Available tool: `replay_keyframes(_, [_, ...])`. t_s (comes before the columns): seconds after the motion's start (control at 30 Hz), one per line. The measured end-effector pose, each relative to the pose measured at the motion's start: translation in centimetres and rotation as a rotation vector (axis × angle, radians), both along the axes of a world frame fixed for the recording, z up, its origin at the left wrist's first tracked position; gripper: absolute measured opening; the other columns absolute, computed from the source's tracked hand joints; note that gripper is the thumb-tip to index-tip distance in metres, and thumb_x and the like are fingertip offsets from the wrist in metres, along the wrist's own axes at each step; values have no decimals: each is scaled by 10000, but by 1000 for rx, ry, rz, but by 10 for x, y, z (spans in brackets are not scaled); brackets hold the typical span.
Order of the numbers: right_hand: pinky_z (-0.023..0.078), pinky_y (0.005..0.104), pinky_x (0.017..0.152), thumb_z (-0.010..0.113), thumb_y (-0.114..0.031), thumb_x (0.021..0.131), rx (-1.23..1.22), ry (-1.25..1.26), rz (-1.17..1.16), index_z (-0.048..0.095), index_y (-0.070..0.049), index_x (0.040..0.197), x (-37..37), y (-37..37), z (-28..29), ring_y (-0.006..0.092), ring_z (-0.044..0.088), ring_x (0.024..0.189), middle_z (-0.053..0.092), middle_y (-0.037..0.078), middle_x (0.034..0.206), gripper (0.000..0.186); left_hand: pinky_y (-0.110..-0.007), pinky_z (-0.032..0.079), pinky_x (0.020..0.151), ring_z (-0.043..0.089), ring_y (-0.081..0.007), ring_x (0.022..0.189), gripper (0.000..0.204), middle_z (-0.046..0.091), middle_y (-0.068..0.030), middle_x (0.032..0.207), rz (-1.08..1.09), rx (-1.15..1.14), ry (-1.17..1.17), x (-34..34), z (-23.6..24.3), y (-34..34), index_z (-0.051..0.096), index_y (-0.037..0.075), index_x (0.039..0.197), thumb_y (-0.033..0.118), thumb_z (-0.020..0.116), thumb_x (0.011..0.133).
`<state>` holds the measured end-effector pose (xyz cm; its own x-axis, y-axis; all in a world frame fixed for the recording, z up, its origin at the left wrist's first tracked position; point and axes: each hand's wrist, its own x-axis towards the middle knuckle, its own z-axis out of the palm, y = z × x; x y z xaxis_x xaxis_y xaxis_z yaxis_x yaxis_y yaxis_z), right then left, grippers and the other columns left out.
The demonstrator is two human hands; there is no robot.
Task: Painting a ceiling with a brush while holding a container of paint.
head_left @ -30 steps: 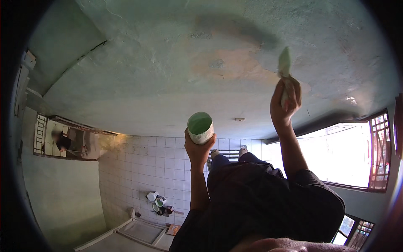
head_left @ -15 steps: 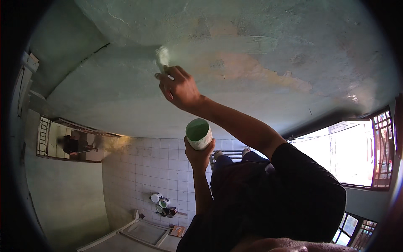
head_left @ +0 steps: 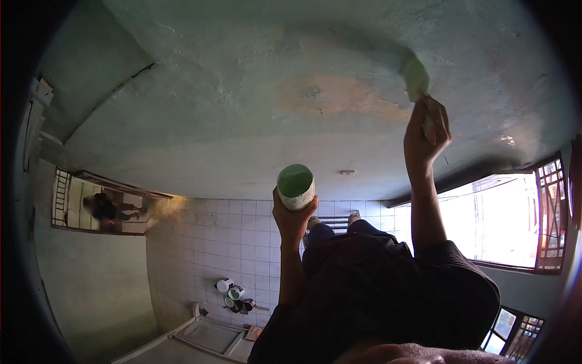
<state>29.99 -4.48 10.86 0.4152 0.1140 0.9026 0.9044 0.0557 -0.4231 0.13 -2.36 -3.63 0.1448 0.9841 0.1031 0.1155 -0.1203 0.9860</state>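
Observation:
My left hand (head_left: 290, 218) grips a pale, cylindrical container (head_left: 296, 199) with light green paint inside, held upright in front of my body. My right hand (head_left: 427, 136) is raised at the right, wrapped round a paintbrush (head_left: 416, 79) whose green bristles are blurred against the mottled wall (head_left: 230, 109). The wall is greyish green, with peach patches and rough spots near the brush and a small white fitting (head_left: 347, 172) lower down. My feet (head_left: 353, 215) rest on a slatted metal support (head_left: 331, 220).
Several paint buckets (head_left: 235, 293) stand on the white tiled floor (head_left: 206, 242), near a white frame (head_left: 200, 337). Another person (head_left: 106, 208), blurred, is seen through an opening at the left. Bright windows with grilles (head_left: 548, 215) are at the right.
My right hand and brush swept left across the wall half a second ago and are now back at the right. My left hand with the container has shifted slightly.

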Motion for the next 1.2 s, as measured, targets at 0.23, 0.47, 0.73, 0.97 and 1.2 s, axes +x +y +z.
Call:
replay_keyframes(0.23, [575,381,758,691,44,921,-32,-212,-100,771,-45,1064,-48,58,13,280,717,861,740,112,990,187,-396,585,926,713,-248,1034,756,702,-120,1162,2,0,0,-1,3,-9,555,28,1303,189,970,692])
replay_keyframes(0.47, [608,426,758,796,-27,598,-74,-232,355,760,-65,1111,-169,159,12,330,670,974,671,165,1061,515,-398,586,918,711,-248,1036,748,696,-133,1178,-18,-5,-53,-8,-5,-15,549,21,1332,141,951,713])
replay_keyframes(0.73, [603,408,764,722,31,844,-16,-184,582,748,-47,1004,-140,159,27,311,720,924,752,127,1025,180,-397,587,921,712,-250,1047,746,694,-136,1178,-10,-43,-39,-7,-13,-14,548,20,1329,153,953,717])
replay_keyframes(0.97, [594,344,776,693,74,931,67,-62,122,774,-4,1060,-13,36,35,253,755,918,760,155,1021,171,-389,592,925,714,-248,1060,752,698,-133,1193,-44,-2,-4,1,10,-14,549,28,1335,163,954,716])
replay_keyframes(1.2, [604,375,795,675,42,952,70,-65,-10,757,5,1001,-47,53,40,265,743,946,756,148,1004,102,-391,588,916,712,-244,1052,750,701,-124,1178,-5,38,43,-6,-3,-14,557,34,1311,170,968,699])
